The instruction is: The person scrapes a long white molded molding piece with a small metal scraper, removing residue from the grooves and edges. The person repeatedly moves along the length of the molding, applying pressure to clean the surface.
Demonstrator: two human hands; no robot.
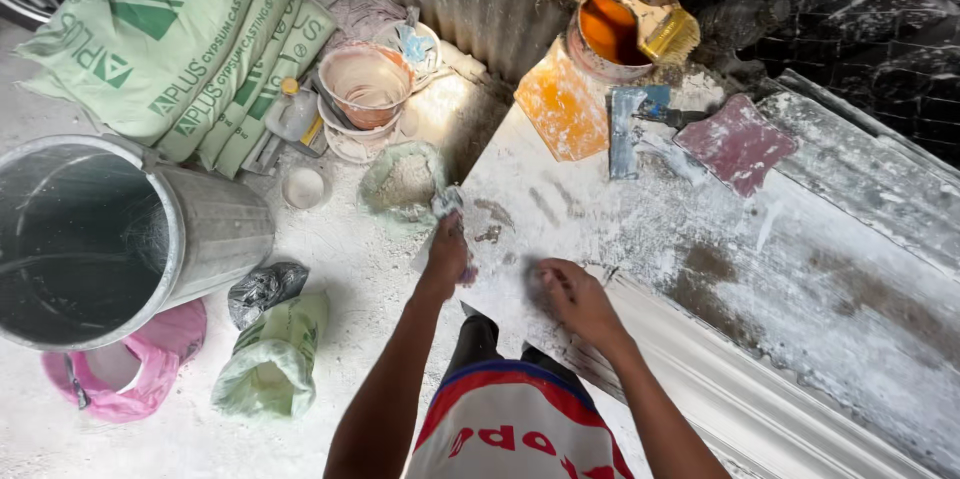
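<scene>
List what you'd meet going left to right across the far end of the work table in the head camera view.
Orange-stained board → bucket of orange liquid with a yellow brush resting on it → blue trowel → dark red square pad.

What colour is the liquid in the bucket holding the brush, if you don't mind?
Orange liquid, in the bucket; head view.

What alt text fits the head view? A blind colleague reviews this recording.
Seen from above, a person's left hand presses a small cloth at the edge of a plaster-dusted white board, while the right hand rests flat on it. An orange paint pot with a brush stands at the far end; a metal bin lies on the floor.
</scene>
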